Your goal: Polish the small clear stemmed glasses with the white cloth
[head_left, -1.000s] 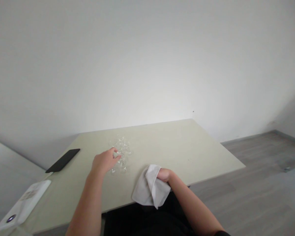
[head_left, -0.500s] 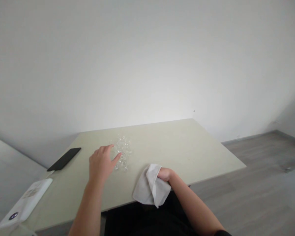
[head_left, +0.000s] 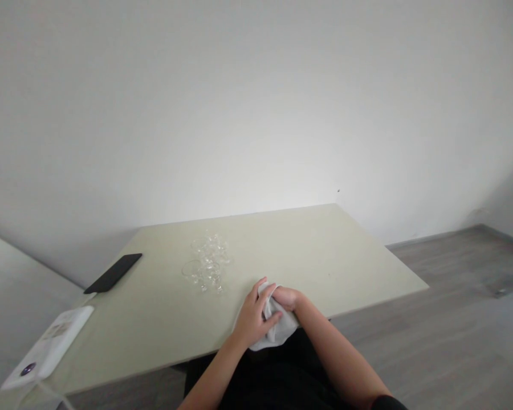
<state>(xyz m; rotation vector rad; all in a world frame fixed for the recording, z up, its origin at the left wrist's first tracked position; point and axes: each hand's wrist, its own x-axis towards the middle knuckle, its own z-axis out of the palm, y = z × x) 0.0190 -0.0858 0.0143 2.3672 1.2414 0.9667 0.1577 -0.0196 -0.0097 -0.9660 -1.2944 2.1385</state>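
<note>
A pale grey-white cloth (head_left: 285, 326) is bunched at the table's front edge, right before my body. My left hand (head_left: 253, 316) is wrapped round its left side, thumb and fingers pressing on the folds. From the right, my right hand (head_left: 285, 297) reaches into the cloth; its fingers are hidden in the fabric. Whether anything is inside the cloth cannot be seen. Farther off, left of both hands, several clear glass pieces that look like small stemmed glasses (head_left: 211, 250) stand grouped on the table, untouched.
The pale table (head_left: 299, 250) meets a white wall (head_left: 256, 114) at the back. On its left side lie a flat black object (head_left: 114, 273) and a white device (head_left: 49, 347) with a dark round button and a cable. Grey wood-look floor (head_left: 410, 336) shows at right.
My left hand has moved right and towards me, from beside the glasses onto the cloth, and has closed on it. My right hand has stayed in the cloth.
</note>
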